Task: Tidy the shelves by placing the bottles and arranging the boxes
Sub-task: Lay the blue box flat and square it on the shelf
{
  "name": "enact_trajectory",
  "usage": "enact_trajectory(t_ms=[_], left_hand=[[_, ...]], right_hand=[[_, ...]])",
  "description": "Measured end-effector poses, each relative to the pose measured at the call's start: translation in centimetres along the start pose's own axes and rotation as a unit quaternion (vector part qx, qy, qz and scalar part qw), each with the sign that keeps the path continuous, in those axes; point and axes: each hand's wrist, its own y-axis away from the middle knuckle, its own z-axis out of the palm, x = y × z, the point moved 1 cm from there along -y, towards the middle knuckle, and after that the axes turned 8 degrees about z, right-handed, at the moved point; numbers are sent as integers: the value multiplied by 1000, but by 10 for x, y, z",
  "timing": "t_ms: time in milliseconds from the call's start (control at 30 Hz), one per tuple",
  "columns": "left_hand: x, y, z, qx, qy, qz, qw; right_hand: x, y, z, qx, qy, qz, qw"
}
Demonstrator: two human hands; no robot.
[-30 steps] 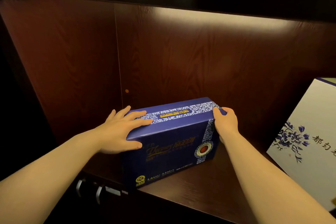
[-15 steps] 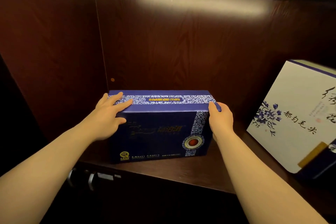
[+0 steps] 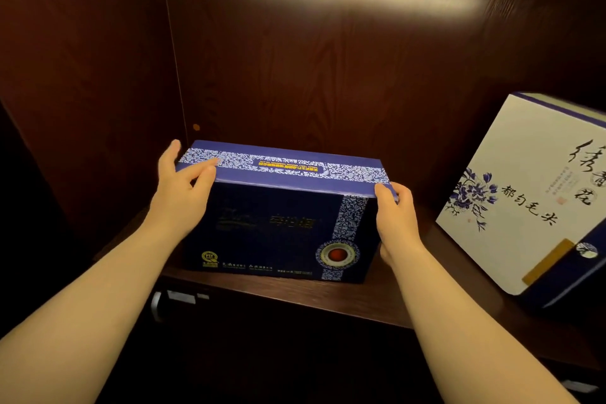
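I have the dark blue box (image 3: pixel 278 216) standing on the wooden shelf (image 3: pixel 295 297), its long front face toward me and parallel to the shelf's front edge, sitting just behind that edge. It is pushed toward the left end of the shelf, close to the corner where the side panel (image 3: pixel 82 92) meets the back panel (image 3: pixel 328 75). A band of white-on-blue pattern runs along its top and down the right part of its front, where a round red and white emblem is printed low down. Gold lettering on the front is too dim for me to read.

My left hand (image 3: pixel 178 190) is against the box's upper left corner, fingers (image 3: pixel 200 170) spread loosely over the top edge and thumb on the front; it rests there rather than clamping. My right hand (image 3: pixel 395 216) is pressed to the upper right corner, thumb hooked over the top edge, the other fingers wrapped around the right end out of my sight.

Well apart to the right, a white box (image 3: pixel 524 207) with blue flowers and black brush characters leans tilted near the shelf's right end. Below the front edge, on the left, I see a metal handle (image 3: pixel 157 305) in the dark.
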Motion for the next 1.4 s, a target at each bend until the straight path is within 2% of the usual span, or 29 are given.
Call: enact_trajectory(t_ms=[100,200,300,633,800,1167,1400], left_hand=[[-6,0,5,75,136,-88,984],[-8,-4,9,88,237,-152,955],[-14,-3,13,95,256,-159,949],[-24,-6,2,32,263,-192,945],[-32,-10,-7,9,289,-219,932],[-50,-15,-19,-51,318,-199,925],[-49,-12,-27,-54,328,-211,919]], right_hand=[[5,-4,4,-45,-31,39,998],[9,-5,5,-49,-24,40,998],[10,-4,4,-47,-17,32,998],[15,6,6,-30,-23,20,999],[13,17,10,-5,-21,29,999],[14,39,14,27,-21,26,999],[16,45,15,40,-22,23,999]])
